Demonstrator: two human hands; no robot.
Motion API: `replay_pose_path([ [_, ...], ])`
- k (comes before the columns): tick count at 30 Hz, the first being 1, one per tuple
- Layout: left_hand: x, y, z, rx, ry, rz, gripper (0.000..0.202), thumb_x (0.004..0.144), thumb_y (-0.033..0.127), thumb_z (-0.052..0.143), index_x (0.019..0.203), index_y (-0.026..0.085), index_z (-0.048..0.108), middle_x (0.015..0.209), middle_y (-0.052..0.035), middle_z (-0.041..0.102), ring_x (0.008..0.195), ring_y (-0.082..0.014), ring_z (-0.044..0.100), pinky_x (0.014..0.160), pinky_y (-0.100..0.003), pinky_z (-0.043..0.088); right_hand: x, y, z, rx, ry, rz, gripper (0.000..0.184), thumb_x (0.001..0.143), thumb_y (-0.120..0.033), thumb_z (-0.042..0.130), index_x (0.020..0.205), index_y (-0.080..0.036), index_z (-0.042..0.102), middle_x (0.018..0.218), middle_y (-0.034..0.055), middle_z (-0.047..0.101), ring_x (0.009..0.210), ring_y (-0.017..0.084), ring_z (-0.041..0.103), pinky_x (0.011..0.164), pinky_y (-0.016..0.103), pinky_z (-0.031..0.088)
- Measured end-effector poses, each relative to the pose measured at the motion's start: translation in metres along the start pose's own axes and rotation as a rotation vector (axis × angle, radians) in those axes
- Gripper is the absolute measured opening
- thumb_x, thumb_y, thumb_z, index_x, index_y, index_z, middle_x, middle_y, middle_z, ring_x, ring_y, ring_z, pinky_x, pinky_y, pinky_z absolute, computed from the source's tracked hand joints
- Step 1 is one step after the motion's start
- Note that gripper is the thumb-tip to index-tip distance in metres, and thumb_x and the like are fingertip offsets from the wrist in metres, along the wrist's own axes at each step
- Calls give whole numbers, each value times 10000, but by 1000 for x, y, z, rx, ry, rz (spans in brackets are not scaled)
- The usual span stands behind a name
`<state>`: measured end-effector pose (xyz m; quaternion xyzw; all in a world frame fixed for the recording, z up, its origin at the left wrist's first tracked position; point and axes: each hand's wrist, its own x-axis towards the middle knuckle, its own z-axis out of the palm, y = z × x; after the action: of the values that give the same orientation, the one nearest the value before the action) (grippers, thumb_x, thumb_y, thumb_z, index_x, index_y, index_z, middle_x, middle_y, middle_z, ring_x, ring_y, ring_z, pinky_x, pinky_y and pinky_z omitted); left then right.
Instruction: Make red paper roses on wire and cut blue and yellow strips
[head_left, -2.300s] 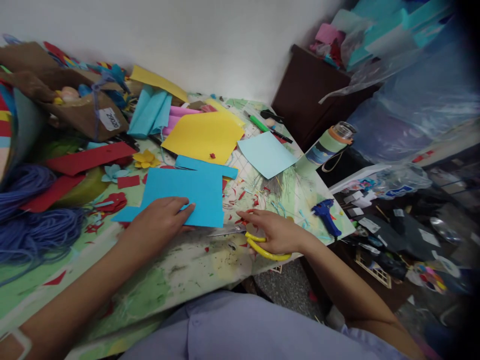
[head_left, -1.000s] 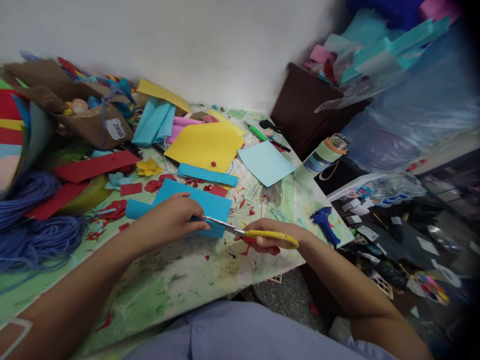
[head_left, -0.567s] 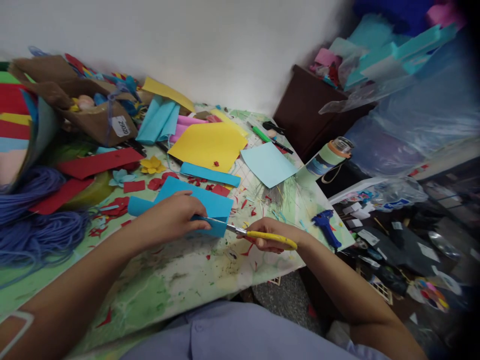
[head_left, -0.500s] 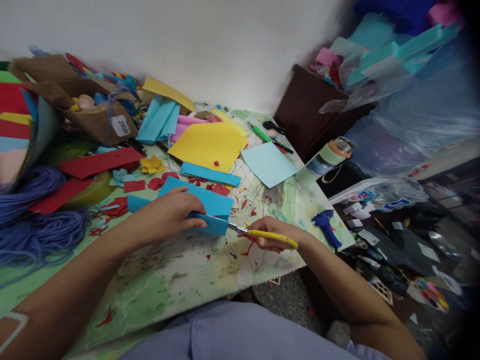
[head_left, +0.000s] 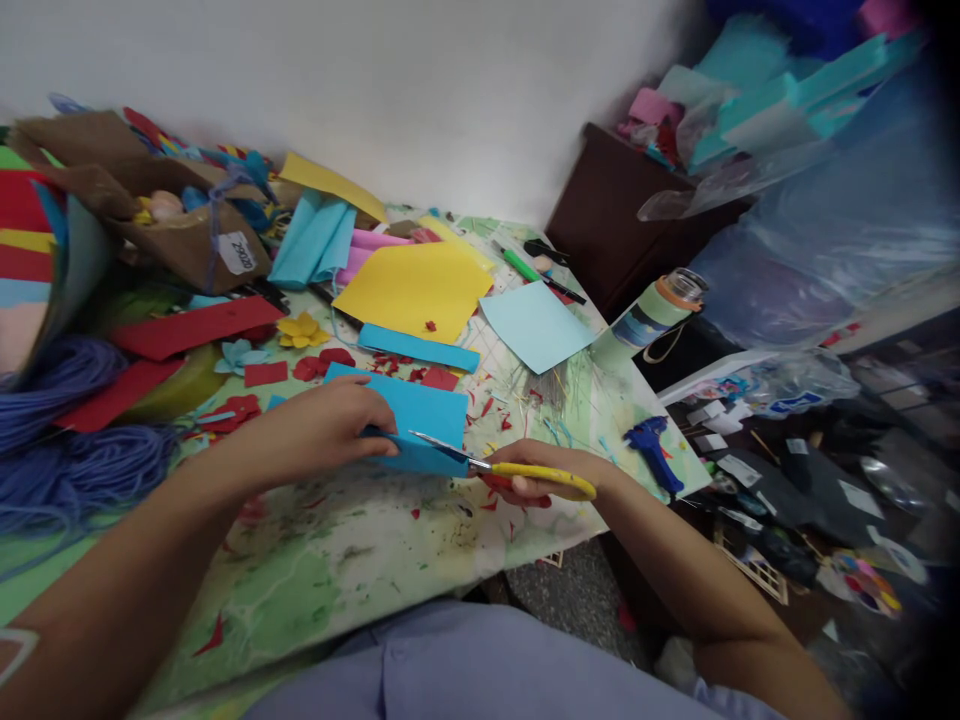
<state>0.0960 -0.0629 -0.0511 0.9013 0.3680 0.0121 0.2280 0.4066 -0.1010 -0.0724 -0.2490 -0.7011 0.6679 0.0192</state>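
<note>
Our left hand (head_left: 315,428) grips a bright blue paper sheet (head_left: 424,425) at the centre of the frame, its fingers clamped over the sheet's left part. Our right hand (head_left: 536,477) is clamped on a pair of yellow-handled scissors (head_left: 544,482), whose steel blades (head_left: 442,450) lie along the sheet's lower edge, just beside the left hand. We cannot tell how far the blades stand apart. The sheet is over a paint-stained green and white desk (head_left: 337,570), though we cannot tell whether it touches it.

Just above the sheet lie a long blue paper strip (head_left: 416,348) and red paper scraps (head_left: 319,367). Beyond them, at upper centre, is a yellow paper sheet (head_left: 412,293), with a pale blue paper square (head_left: 534,325) to its right. Toward the left are a long red paper strip (head_left: 196,325) and a yellow paper flower (head_left: 301,330), with coils of blue yarn (head_left: 75,465) at the left edge. A brown paper bag (head_left: 187,235) sits at upper left. A blue glue gun (head_left: 652,455) lies near the desk's right edge.
</note>
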Motion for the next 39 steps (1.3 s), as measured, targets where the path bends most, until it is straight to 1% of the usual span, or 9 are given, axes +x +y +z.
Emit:
replay_pose_path([
  [3, -1, 2, 0, 30, 4, -8, 214, 863, 373, 587, 773, 229, 718, 779, -22, 705, 777, -180, 610, 794, -317, 442, 5, -3, 1, 69, -18, -25, 538, 877, -717, 480, 811, -185, 441, 647, -55, 439, 504, 49, 397, 442, 182, 325],
  [5, -1, 4, -1, 42, 6, -11, 214, 860, 377, 594, 761, 229, 714, 764, -25, 695, 792, -191, 602, 735, -300, 425, 7, -3, 2, 93, -24, -24, 521, 878, -702, 496, 819, -187, 441, 652, -52, 441, 519, 56, 409, 440, 178, 329],
  [12, -2, 3, -1, 6, -25, -28, 210, 862, 392, 616, 780, 227, 716, 738, -14, 684, 787, -195, 604, 832, -344, 432, 9, 1, 5, 171, -3, -24, 532, 866, -699, 524, 779, -178, 458, 609, -70, 439, 452, 37, 404, 400, 167, 313],
  [18, -1, 3, -2, -8, -47, -33, 186, 857, 367, 624, 786, 226, 722, 763, -9, 704, 773, -182, 608, 879, -360, 427, 7, 4, 7, 227, 60, 13, 472, 845, -606, 631, 733, -171, 486, 498, -104, 419, 356, 24, 367, 327, 146, 280],
  [23, -1, 5, -2, -27, -33, -33, 193, 859, 373, 618, 805, 220, 722, 815, -19, 715, 800, -185, 603, 810, -334, 419, 8, 7, 5, 244, 98, 65, 471, 797, -598, 688, 729, -154, 546, 452, -118, 395, 343, 18, 339, 313, 134, 252],
  [28, -9, -3, -14, -70, -37, -89, 233, 840, 417, 612, 854, 218, 732, 855, -35, 709, 824, -197, 600, 732, -303, 415, 6, 13, 5, 274, 144, 75, 495, 748, -600, 729, 687, -177, 481, 446, -126, 392, 324, 17, 313, 293, 139, 239],
  [31, -16, -12, -21, -76, 1, -119, 292, 823, 481, 614, 863, 219, 736, 855, -43, 701, 805, -198, 600, 721, -304, 419, 3, 14, 5, 271, 156, 68, 517, 752, -632, 706, 687, -188, 449, 443, -125, 395, 319, 22, 320, 292, 146, 240],
  [34, -17, -16, -19, -76, 23, -107, 299, 820, 496, 611, 826, 222, 731, 819, -36, 695, 780, -194, 598, 716, -304, 418, 2, 12, 4, 227, 125, 8, 514, 793, -648, 657, 715, -183, 451, 489, -111, 414, 345, 22, 346, 319, 151, 256],
  [39, -9, -8, -10, -69, -15, -33, 237, 833, 432, 619, 752, 225, 701, 744, -9, 679, 737, -171, 588, 771, -309, 414, 7, 5, 2, 153, 5, -56, 506, 873, -667, 545, 781, -179, 452, 562, -84, 440, 415, 33, 386, 385, 165, 290],
])
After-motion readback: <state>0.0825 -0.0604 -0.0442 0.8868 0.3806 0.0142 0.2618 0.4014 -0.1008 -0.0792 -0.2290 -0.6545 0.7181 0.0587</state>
